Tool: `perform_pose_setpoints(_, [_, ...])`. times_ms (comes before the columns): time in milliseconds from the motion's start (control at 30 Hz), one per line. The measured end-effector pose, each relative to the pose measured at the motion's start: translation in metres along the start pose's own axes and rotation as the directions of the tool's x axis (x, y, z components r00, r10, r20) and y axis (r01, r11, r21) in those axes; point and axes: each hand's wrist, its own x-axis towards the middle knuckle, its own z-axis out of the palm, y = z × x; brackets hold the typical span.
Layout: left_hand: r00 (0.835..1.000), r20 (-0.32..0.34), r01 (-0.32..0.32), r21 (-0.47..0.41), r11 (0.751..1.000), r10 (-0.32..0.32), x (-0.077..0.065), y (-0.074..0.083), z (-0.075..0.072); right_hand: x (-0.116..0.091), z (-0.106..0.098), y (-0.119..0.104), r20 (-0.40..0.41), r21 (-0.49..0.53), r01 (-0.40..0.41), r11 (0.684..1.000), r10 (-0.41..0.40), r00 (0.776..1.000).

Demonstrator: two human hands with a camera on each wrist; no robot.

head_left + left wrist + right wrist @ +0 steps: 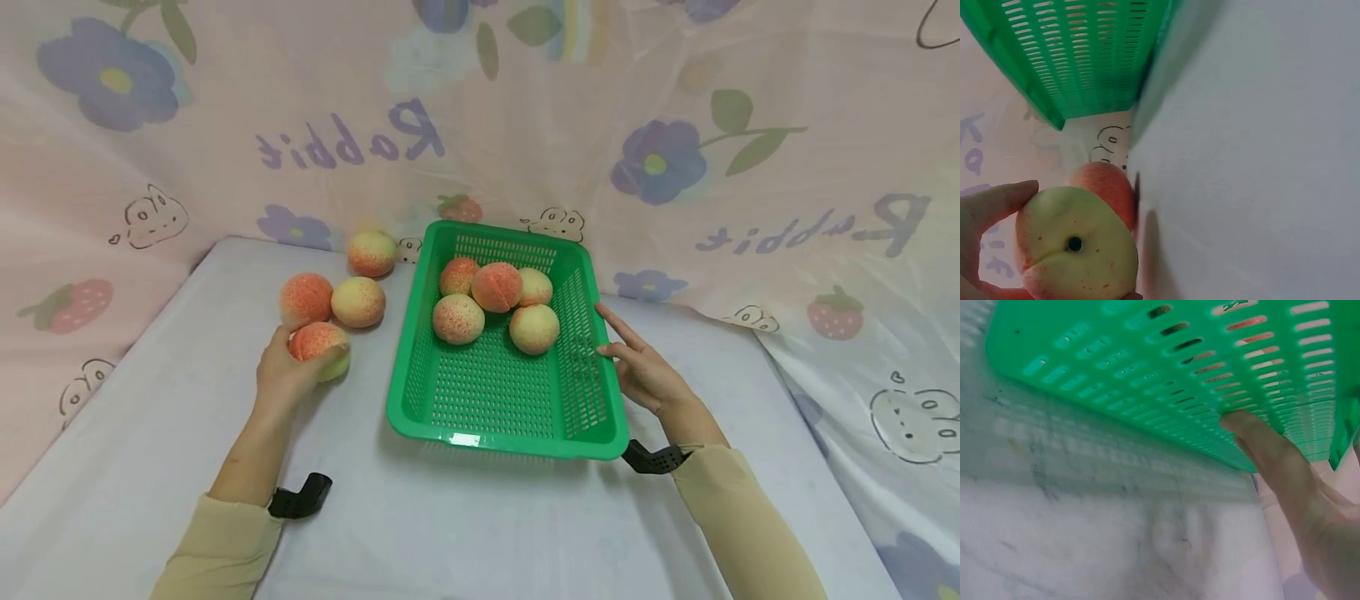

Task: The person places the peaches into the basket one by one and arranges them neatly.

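Observation:
My left hand (288, 371) grips a red-and-yellow peach (321, 343) at the left of the table, fingers and thumb around its sides. In the left wrist view the held peach (1079, 250) shows its pale end with a dark hole. At the right side of the green basket (510, 446), my right hand (648, 371) holds the rim. In the right wrist view, fingers (1272, 450) touch the slotted outer wall below the rim. Several peaches lie inside toward the basket's back, one a redder peach (497, 287).
Just beyond the left hand lie a red peach (306, 298), a yellowish peach (358, 302) and another peach (372, 253) farther back. White cloth covers the table (480, 525). A printed curtain (525, 150) hangs behind and along the sides.

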Motion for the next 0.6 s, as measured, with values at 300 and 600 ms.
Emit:
perform_pose_setpoints(300, [0.994,0.021,-0.102,-0.112,0.988,0.105,-0.012,0.029,-0.010,0.001,0.000,0.000,0.007,-0.005,-0.007,1.000,0.007,1.000])
perform_pose_setpoints(600, [0.957,0.208,-0.177,-0.129,0.976,0.201,-0.018,0.070,-0.010,-0.001,0.000,-0.001,0.006,0.005,-0.006,1.000,0.006,1.000])
